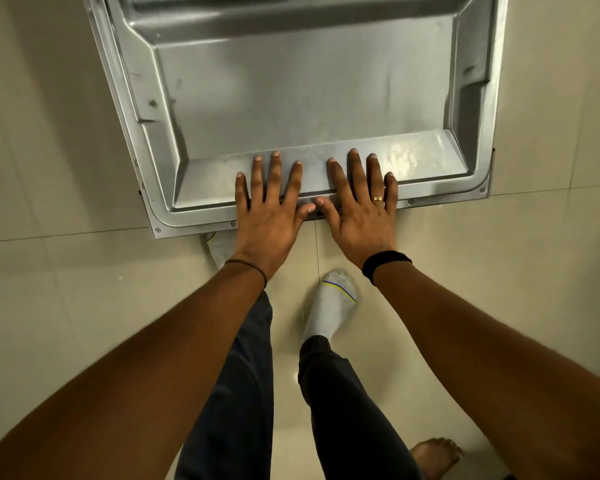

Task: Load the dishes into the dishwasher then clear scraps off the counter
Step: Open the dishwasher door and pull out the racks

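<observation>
While the dishwasher door [291, 98] hangs open with its grey steel inner face turned up toward the camera, both hands lie flat on its near edge, palms down. The left hand [269, 216] sits just left of the middle of that edge and the right hand [361, 220] just right of it. On each, the fingers are straight and spread and reach onto the sloped inner lip. Neither hand holds anything. The two thumbs point toward each other and nearly meet over the rim.

A gold ring [378, 198] shows on one finger of the right hand, and a black band [387, 261] circles that wrist. A thin dark cord [246, 266] circles the left wrist. Small screws [234, 223] dot the door's outer rim.

Below the door lies a pale tiled floor [66, 289]. One foot in a grey sock [333, 306] with a yellow and blue stripe stands near the door's near edge. Dark trousers [236, 393] cover both legs. A bare foot [433, 455] shows at the lower right.
</observation>
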